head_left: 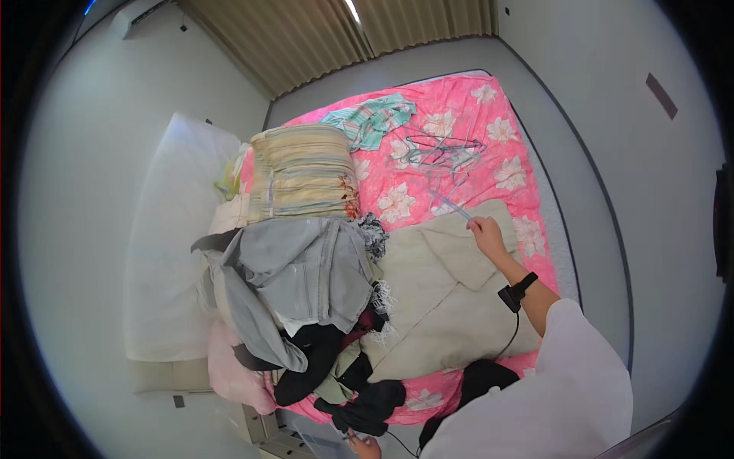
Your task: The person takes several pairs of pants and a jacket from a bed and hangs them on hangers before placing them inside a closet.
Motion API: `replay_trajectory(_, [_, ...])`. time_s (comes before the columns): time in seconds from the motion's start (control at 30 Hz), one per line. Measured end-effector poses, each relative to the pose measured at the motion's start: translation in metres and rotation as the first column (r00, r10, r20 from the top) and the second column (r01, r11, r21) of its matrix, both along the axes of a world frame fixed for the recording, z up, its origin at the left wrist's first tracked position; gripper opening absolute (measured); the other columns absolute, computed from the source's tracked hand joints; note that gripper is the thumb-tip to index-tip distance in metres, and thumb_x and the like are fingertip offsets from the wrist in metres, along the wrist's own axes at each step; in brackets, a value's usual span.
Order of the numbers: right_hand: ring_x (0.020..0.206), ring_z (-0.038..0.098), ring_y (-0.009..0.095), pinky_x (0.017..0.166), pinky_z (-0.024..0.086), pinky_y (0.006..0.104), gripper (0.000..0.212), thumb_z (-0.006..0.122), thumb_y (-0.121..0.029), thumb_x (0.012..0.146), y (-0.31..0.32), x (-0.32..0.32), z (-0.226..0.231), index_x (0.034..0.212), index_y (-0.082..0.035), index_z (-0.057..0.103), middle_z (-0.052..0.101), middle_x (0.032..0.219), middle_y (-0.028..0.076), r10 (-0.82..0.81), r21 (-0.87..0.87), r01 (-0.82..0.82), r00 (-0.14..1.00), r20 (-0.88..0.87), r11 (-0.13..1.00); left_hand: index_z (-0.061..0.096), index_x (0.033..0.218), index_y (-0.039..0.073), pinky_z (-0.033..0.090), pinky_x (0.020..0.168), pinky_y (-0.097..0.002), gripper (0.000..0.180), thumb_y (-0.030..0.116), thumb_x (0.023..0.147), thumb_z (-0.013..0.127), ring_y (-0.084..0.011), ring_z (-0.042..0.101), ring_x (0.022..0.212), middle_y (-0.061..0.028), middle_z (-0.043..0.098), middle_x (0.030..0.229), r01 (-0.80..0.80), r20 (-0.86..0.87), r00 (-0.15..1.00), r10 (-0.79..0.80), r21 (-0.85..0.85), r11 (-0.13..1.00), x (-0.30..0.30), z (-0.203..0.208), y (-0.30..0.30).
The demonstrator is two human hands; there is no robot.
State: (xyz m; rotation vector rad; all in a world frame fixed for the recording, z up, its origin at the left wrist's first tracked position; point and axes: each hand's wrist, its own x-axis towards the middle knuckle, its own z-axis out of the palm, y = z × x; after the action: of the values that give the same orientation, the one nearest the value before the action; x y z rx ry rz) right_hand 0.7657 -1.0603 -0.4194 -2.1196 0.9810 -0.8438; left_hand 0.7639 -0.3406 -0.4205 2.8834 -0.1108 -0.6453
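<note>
My right hand (482, 229) reaches over the bed, its fingers closed on the end of a pale blue clothes hanger (451, 206). Just beyond lies a loose heap of thin hangers (447, 153) on the pink flowered bedspread (508, 174). Under my right forearm a folded beige blanket (443, 306) is spread out. Low in the picture, my left hand (365, 446) has its fingers curled beside a black garment (367, 409); what they hold is too small to make out. A clear plastic container (317, 437) is close to that hand.
Left of the blanket rises a pile of clothes with a grey jacket (306, 264) on top. Behind it sits a folded striped yellow quilt (306, 172). A turquoise patterned cloth (375, 118) lies at the far side. The white headboard (180, 252) stands left; curtains (306, 46) hang beyond.
</note>
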Motion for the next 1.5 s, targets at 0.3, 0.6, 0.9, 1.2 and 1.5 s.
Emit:
replay_trajectory(0.3, [0.073,0.066,0.031,0.067,0.05,0.0402,0.019,0.058,-0.016,0.075,-0.008,-0.122,0.043,0.076,-0.003,0.071,0.066,0.073,0.018,-0.248,0.134,0.288,0.935,-0.255,0.948,0.06,0.116,0.0,0.049,0.09,-0.0418,0.042,0.029,0.086,0.061,-0.0357,0.062,0.104,-0.0225,0.064,0.11,0.211,-0.279,0.905,-0.32,-0.357,0.91,0.064,-0.054,-0.035])
replay_trajectory(0.6, [0.07,0.06,0.019,0.067,0.045,0.032,0.018,0.06,-0.017,0.079,0.041,-0.205,0.063,0.075,-0.003,0.072,0.066,0.072,0.009,-0.164,0.453,0.286,0.943,-0.289,0.845,0.059,0.118,0.0,0.05,0.087,-0.0379,0.038,0.023,0.088,0.059,-0.0322,0.064,0.099,-0.0211,0.066,0.106,0.323,-0.246,0.838,-0.486,-0.495,0.807,0.079,0.0,-0.101])
replay_trajectory(0.9, [0.06,0.036,0.004,0.055,0.028,0.0213,0.027,0.061,-0.027,0.091,0.126,-0.158,0.237,0.085,-0.002,0.067,0.049,0.066,-0.006,0.454,0.699,-0.438,0.873,0.179,0.565,0.044,0.132,-0.002,0.042,0.099,-0.0387,0.063,0.017,0.08,0.073,-0.0344,0.051,0.118,-0.0214,0.051,0.128,0.544,0.487,0.834,-0.258,-0.65,0.531,0.115,0.13,-0.171])
replay_trajectory(1.2, [0.058,0.032,0.005,0.055,0.026,0.0214,0.03,0.059,-0.028,0.094,0.155,-0.085,0.221,0.088,0.0,0.066,0.038,0.063,-0.007,0.636,0.693,-0.604,0.723,0.269,0.393,0.034,0.142,0.004,0.052,0.081,-0.0332,0.076,0.062,0.093,0.038,-0.0223,0.062,0.101,-0.0163,0.058,0.123,-0.256,-0.421,0.419,-0.804,-0.905,0.34,0.105,0.158,-0.151])
replay_trajectory(1.5, [0.074,0.045,0.009,0.069,0.036,0.0241,0.024,0.058,-0.023,0.093,0.176,-0.041,0.18,0.088,0.0,0.065,0.052,0.074,-0.002,0.672,0.579,-0.603,0.73,0.124,0.549,0.023,0.145,0.003,0.05,0.06,-0.027,0.077,0.05,0.092,0.053,-0.0211,0.065,0.087,-0.0179,0.061,0.112,-0.669,-0.442,0.185,-0.878,-0.711,0.216,0.1,0.185,-0.144])
